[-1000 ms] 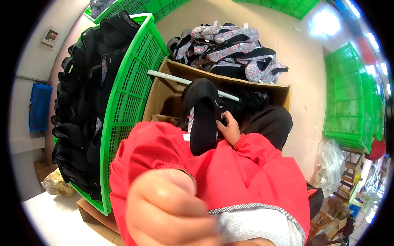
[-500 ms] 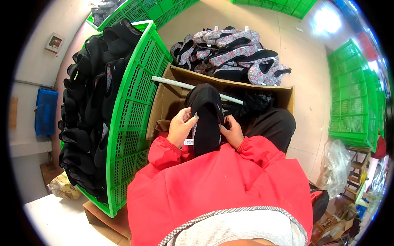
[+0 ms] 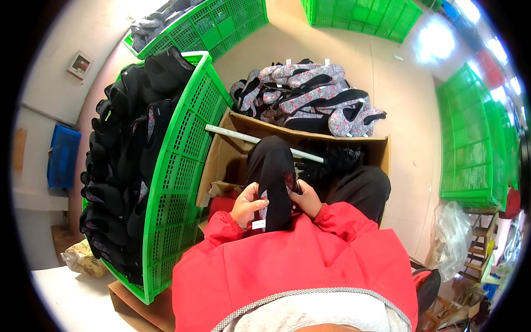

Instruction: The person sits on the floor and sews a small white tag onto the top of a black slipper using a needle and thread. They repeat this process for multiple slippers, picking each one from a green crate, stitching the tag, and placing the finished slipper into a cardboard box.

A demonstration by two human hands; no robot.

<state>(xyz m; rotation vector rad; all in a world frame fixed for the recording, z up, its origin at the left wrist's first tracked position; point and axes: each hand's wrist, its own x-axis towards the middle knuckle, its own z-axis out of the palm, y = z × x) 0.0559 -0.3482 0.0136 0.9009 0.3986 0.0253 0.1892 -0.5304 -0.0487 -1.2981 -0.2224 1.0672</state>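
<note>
Between my hands, over my lap, lies a black fabric shoe [image 3: 276, 206] with a floral lining and a small white label at its near end. My left hand [image 3: 249, 206] grips its left edge, thumb on top. On the opposite edge, near the opening where reddish lining shows, my right hand [image 3: 307, 199] pinches the fabric. Fingertips underneath are hidden. Just beyond is my knee in black trousers, beside a white pipe [image 3: 235, 134] that spans an open cardboard box [image 3: 321, 134]. Dark items in the box are hard to make out.
At left stands a green crate [image 3: 191, 122] heaped with black shoes [image 3: 119, 149]. Beyond the box is a pile of floral-patterned shoes [image 3: 318, 91]. More green crates [image 3: 467, 146] stand at right and at the back. Clear plastic bags [image 3: 452, 238] hang at right.
The view has tilted, so everything sits lower in it. The shoe has turned slightly in my hands, showing more reddish lining at its opening; both hands keep hold of it.
</note>
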